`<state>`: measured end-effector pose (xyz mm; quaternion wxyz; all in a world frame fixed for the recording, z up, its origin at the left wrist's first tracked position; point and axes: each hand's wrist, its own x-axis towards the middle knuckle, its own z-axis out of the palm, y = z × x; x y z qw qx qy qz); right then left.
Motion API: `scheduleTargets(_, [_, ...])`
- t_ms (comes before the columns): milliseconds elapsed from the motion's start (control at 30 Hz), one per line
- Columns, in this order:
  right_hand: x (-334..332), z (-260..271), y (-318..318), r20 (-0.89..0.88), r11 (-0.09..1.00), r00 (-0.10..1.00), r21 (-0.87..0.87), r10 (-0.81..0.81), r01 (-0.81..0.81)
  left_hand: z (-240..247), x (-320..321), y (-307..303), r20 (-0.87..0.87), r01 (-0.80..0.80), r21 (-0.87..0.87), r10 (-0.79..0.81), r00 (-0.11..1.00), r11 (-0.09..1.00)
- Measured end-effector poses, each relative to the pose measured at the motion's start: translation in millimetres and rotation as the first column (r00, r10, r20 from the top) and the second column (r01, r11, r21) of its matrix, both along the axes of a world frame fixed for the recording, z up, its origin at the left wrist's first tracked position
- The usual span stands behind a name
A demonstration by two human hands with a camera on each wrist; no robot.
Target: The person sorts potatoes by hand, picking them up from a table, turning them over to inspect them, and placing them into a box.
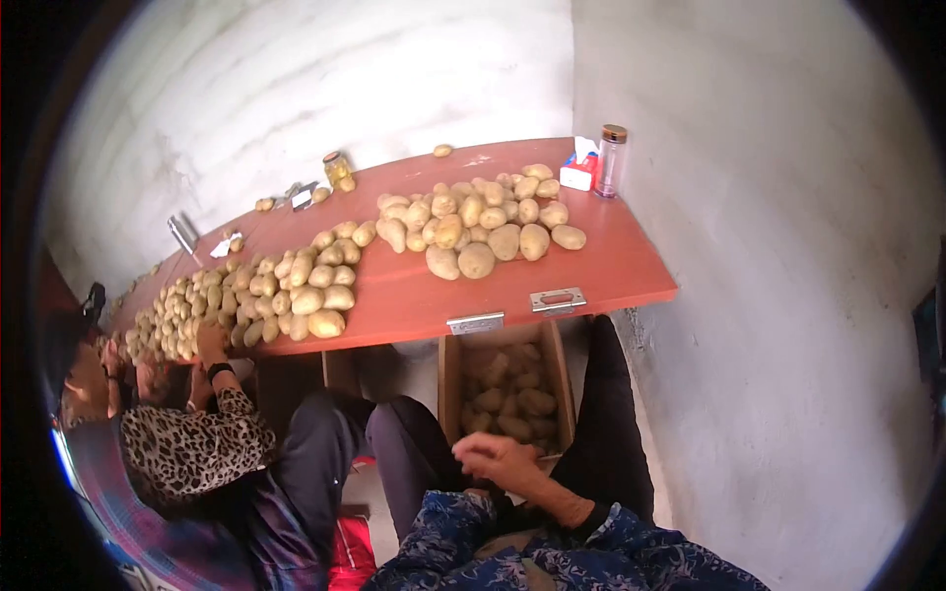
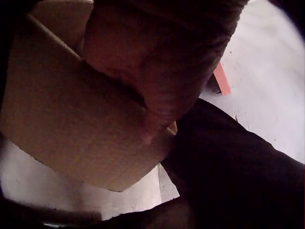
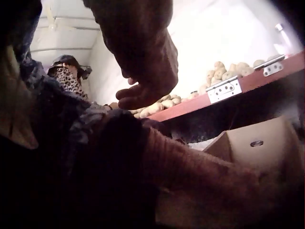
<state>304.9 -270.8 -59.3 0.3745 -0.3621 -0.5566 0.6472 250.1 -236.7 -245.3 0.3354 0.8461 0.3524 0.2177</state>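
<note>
In the head view, potatoes (image 1: 475,225) lie in two heaps on the red tabletop (image 1: 621,251), and more sit in a cardboard box (image 1: 449,389) below its near edge; the right hand (image 1: 503,465) lies near the box, fingers loose, gripping nothing visible. Pale walls (image 1: 759,177) stand far and right. The left wrist view puts the left hand (image 2: 157,57) at the box's wall; its grip cannot be told. The right wrist view shows a forearm (image 3: 200,167) reaching boxward: apparently potato handling, where lifting one would call for curled fingers.
</note>
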Motion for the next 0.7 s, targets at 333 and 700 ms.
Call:
scheduleTargets(333, [70, -45, 147, 0.377, 0.643, 0.521, 0.472, -0.766, 0.603, 41, 9, -2, -0.384, -0.046, -0.312, -0.081, 0.92, 0.949])
scheduleTargets(700, [85, -146, 197, 0.636, 0.763, 0.465, 0.333, -0.615, 0.554, 33, 20, 2, -0.502, -0.071, -0.321, -0.106, 0.858, 0.945])
